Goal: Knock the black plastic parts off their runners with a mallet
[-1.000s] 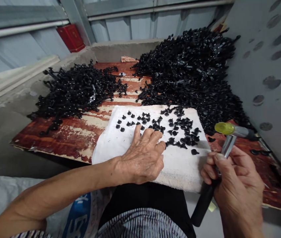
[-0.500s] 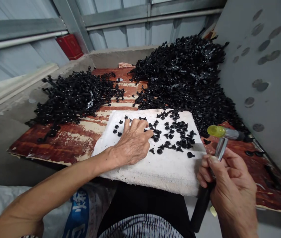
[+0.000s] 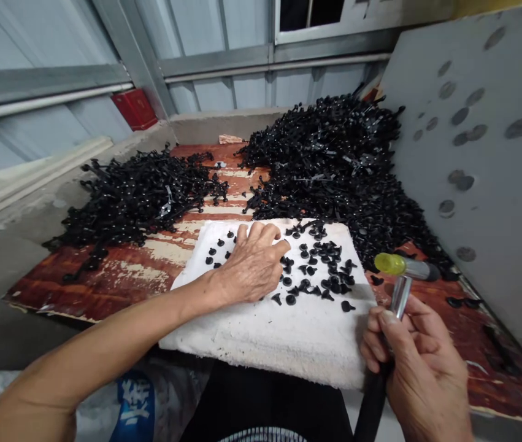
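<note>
My left hand (image 3: 252,264) rests over a white towel-like pad (image 3: 261,344), its fingers bent and somewhat apart, tips turned down and partly hidden. Small black disc-shaped parts with short stems (image 3: 333,279) lie scattered on the pad right of this hand. A few more black parts (image 3: 213,251) sit spaced out to its left. Off the pad's right edge, my right hand (image 3: 419,362) is closed around a mallet (image 3: 401,298) with a yellow head tip, a metal neck and a black handle. The mallet is held head up, clear of the parts.
A big heap of black parts (image 3: 325,159) rises behind the pad at the right, beside a grey panel (image 3: 495,184). Another heap (image 3: 136,196) lies at the left on the worn red-brown board (image 3: 127,270). A red box (image 3: 134,109) stands in the back corner.
The view has tilted up, so everything sits lower in the picture. My left hand remains over about the same part of the pad. My right hand still grips the mallet.
</note>
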`<action>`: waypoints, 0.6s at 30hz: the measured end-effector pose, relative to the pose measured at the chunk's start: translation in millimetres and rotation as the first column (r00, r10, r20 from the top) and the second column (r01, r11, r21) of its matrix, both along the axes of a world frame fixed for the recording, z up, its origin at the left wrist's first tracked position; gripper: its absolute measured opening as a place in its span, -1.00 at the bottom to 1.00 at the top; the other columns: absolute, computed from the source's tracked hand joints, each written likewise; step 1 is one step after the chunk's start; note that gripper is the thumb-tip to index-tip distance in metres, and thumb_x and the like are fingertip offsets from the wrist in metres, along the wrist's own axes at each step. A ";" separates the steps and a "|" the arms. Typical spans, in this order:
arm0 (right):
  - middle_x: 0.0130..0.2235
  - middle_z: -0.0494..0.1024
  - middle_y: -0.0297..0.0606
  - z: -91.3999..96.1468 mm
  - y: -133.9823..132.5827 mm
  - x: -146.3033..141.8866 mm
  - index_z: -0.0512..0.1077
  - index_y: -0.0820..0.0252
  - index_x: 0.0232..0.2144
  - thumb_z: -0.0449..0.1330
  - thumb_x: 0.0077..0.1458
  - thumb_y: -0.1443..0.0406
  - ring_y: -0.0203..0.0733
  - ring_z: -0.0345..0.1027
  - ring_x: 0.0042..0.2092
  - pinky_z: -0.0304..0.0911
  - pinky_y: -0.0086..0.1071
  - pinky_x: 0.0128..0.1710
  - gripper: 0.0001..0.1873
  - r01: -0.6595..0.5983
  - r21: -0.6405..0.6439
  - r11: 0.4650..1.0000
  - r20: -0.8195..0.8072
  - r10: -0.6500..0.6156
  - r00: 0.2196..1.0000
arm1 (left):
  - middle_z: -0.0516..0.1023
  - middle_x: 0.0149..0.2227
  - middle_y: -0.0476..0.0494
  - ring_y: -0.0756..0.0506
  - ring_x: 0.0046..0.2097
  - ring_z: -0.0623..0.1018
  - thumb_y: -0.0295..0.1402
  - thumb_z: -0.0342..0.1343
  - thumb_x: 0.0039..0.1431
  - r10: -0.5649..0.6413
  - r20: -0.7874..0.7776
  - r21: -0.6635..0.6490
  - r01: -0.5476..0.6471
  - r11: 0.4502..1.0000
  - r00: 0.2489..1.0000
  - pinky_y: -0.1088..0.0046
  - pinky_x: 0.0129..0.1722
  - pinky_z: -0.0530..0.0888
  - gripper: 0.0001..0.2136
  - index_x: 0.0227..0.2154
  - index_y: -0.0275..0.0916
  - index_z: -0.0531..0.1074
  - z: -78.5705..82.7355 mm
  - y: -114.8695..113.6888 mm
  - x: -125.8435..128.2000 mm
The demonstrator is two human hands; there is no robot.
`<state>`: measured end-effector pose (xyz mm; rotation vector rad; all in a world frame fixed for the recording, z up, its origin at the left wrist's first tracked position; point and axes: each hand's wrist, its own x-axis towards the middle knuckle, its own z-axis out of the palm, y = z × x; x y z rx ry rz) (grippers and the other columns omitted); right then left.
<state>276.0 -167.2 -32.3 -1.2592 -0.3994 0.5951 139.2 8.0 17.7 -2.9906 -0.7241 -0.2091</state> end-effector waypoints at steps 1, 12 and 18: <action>-0.55 0.37 -0.45 -0.6 -0.2 0.6 0.35 0.11 -0.18 0.39 -0.05 0.08 -0.42 0.10 -0.64 0.08 -0.56 -0.75 -0.55 -0.004 -0.001 1.000 -0.002 0.004 1.000 | 0.36 0.00 -0.33 -0.27 -0.03 0.27 -0.46 -0.16 0.19 -0.003 -0.004 0.004 0.003 1.000 1.000 0.03 -0.02 0.24 -0.66 -0.08 -0.29 0.45 2.5 5.0 8.7; -0.55 0.30 -0.51 5.1 1.0 -2.4 0.28 0.12 -0.06 0.36 -0.06 -0.04 -0.44 0.06 -0.63 0.05 -0.59 -0.73 -0.37 -0.025 -0.029 0.999 -0.096 0.022 0.995 | 0.49 -0.10 -0.35 -0.32 0.03 0.35 -0.51 -0.11 0.13 -0.049 -0.122 -0.057 0.042 0.997 0.991 0.04 -0.01 0.29 -0.70 -0.13 -0.32 0.44 8.8 51.0 111.1; -0.58 0.29 -0.53 9.5 4.4 -8.5 0.28 0.17 -0.05 0.39 -0.14 -0.08 -0.50 -0.01 -0.65 -0.03 -0.63 -0.73 -0.27 0.023 0.012 1.000 -0.162 -0.020 0.987 | 0.56 -0.16 -0.21 -0.24 -0.05 0.46 -0.60 0.02 -0.06 -0.021 -0.035 -0.330 0.008 0.944 0.999 0.19 -0.04 0.34 -0.63 -0.15 -0.24 0.45 11.2 71.9 131.8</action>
